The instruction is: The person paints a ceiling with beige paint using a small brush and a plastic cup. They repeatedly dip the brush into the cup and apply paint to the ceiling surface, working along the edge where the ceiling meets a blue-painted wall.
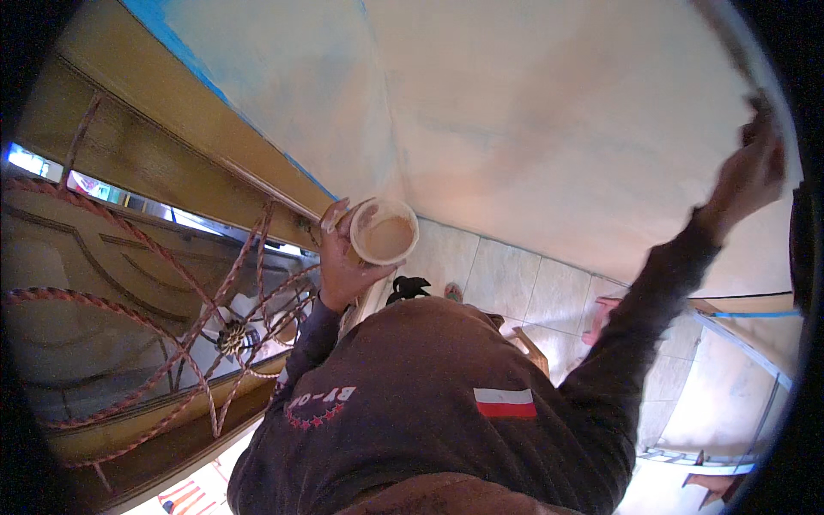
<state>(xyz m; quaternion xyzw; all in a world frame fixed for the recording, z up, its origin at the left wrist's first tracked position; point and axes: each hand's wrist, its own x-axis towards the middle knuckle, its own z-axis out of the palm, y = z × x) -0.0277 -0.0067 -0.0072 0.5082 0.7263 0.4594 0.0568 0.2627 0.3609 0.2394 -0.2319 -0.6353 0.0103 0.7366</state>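
My left hand (342, 266) grips a round, pale plastic tub (384, 232) from its left side, fingers around the wall. Inside lies a beige-brown liquid that looks like paint. My right arm reaches far out to the upper right. There my right hand (751, 167) is raised against the wall, its fingers closed and slightly blurred. What it holds, if anything, is too smeared to name. The wall (515, 112) is coated in patchy cream and pale tan, with bluish areas toward the upper left.
At left, a brown twisted-metal grille (150, 330) stands before a window or door with a yellowish frame (206, 112). A blue strip (184, 56) runs between frame and wall. Below are pale floor tiles (502, 275), a wooden piece (532, 348) and, at right, a light metal ladder-like frame (747, 352).
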